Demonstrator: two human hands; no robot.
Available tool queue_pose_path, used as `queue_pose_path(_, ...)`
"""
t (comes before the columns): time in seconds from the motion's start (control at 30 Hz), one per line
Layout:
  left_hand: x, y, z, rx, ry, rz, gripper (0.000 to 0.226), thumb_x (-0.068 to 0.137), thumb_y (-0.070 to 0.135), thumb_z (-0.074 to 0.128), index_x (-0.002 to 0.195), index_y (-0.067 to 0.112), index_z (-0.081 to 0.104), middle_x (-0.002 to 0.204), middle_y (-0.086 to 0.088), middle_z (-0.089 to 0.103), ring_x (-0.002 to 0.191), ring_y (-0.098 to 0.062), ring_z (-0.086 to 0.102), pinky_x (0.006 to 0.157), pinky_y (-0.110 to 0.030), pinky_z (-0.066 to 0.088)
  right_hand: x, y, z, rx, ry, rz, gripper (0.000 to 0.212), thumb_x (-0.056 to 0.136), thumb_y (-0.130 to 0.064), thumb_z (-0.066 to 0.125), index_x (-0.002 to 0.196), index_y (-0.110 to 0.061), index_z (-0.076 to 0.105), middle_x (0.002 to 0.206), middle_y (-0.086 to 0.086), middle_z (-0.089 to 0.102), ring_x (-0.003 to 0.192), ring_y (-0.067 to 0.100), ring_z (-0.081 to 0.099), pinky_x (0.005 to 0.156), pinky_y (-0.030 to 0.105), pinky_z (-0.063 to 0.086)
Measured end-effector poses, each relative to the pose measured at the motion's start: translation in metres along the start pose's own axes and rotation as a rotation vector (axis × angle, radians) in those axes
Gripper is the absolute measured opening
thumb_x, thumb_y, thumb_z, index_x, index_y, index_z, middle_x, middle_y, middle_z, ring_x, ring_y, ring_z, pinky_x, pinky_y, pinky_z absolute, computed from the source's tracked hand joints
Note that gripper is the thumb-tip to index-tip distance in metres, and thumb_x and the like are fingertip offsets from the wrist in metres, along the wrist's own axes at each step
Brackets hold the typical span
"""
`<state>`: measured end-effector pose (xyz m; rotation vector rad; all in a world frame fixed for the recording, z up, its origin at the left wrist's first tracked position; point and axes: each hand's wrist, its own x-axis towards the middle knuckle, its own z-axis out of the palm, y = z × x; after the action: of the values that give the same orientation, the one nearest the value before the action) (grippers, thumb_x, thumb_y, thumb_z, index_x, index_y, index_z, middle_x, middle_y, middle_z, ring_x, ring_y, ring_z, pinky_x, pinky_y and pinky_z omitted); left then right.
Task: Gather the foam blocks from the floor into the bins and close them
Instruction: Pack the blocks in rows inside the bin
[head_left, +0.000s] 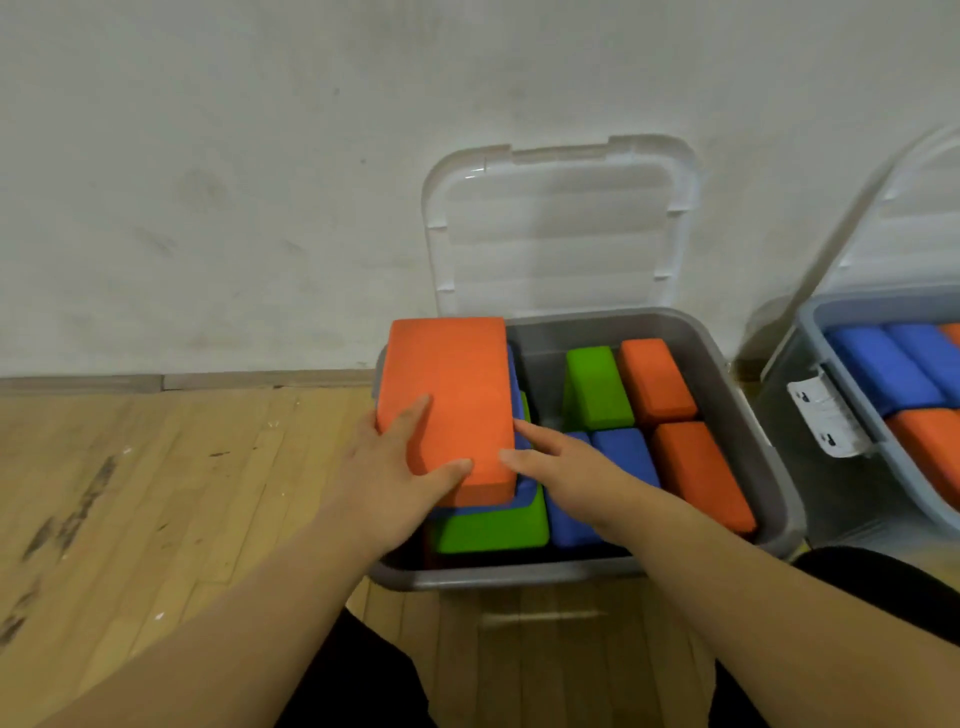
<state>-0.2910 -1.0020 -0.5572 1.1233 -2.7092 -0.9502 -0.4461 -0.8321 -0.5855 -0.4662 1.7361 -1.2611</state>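
A grey bin (748, 415) stands on the floor against the wall, its clear lid (558, 234) propped open behind it. Inside lie green (597, 387), orange (657, 382) and blue (626, 452) foam blocks. At the bin's left side a large orange block (452, 384) tops a stack over a blue block and a green block (493, 530). My left hand (400, 473) rests flat on the orange block's near left corner, thumb on top. My right hand (561, 467) touches its right edge with straight fingers.
A second grey bin (831, 332) with blue and orange blocks stands at the right, its clear lid leaning open on the wall and a white label on its side. Wooden floor spreads to the left. My dark-clothed knees sit just before the bin.
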Motion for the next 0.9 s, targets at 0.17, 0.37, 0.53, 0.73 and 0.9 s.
queue_pose_path(0.17, -0.007, 0.027, 0.015, -0.057, 0.048, 0.166, 0.093, 0.076, 0.072, 0.070, 0.154, 0.056, 0.022, 0.160, 0.004, 0.021, 0.145, -0.024, 0.033, 0.120, -0.045, 0.034, -0.008, -0.022, -0.021, 0.243, 0.073, -0.179, 0.064, 0.093, -0.009, 0.070, 0.147, -0.038, 0.051, 0.118, -0.003, 0.071, 0.090, 0.002, 0.070, 0.069, 0.018, 0.055)
queue_pose_path(0.37, 0.021, 0.029, 0.041, 0.474, -0.131, 0.208, 0.087, 0.084, 0.086, 0.023, 0.159, 0.051, -0.005, 0.173, -0.004, 0.000, 0.157, -0.033, 0.005, 0.125, -0.050, 0.018, -0.034, -0.051, -0.079, -0.240, 0.599, -0.435, 0.066, 0.077, -0.041, 0.086, 0.137, -0.039, 0.058, 0.129, -0.017, 0.055, 0.113, 0.004, 0.056, 0.094, 0.021, 0.047)
queue_pose_path(0.53, 0.021, 0.007, 0.074, 0.600, -0.359, 0.072, 0.077, 0.095, 0.079, 0.017, 0.152, 0.053, -0.027, 0.165, 0.001, -0.036, 0.151, -0.034, -0.032, 0.127, -0.056, 0.005, -0.033, -0.038, -0.101, -0.484, 0.605, -0.201, 0.065, 0.086, -0.049, 0.074, 0.146, -0.032, 0.055, 0.138, -0.004, 0.060, 0.114, 0.014, 0.057, 0.088, 0.023, 0.037)
queue_pose_path(0.73, 0.017, 0.004, 0.073, 0.617, -0.333, 0.082, 0.078, 0.092, 0.082, 0.016, 0.150, 0.054, -0.030, 0.164, 0.002, -0.036, 0.151, -0.033, -0.033, 0.127, -0.055, 0.004, -0.003, -0.031, -0.093, -0.614, 0.631, -0.235, 0.076, 0.084, -0.062, 0.072, 0.150, -0.030, 0.051, 0.146, 0.006, 0.055, 0.134, 0.025, 0.051, 0.114, 0.038, 0.040)
queue_pose_path(0.9, 0.018, 0.005, 0.075, 0.626, -0.328, 0.085, 0.080, 0.090, 0.085, 0.015, 0.146, 0.055, -0.034, 0.164, 0.001, -0.038, 0.150, -0.034, -0.035, 0.126, -0.056, 0.003, 0.015, 0.004, -0.058, -0.416, 0.712, -0.324, 0.071, 0.093, -0.048, 0.069, 0.153, -0.027, 0.038, 0.153, 0.005, 0.035, 0.139, 0.015, 0.034, 0.116, 0.028, 0.029)
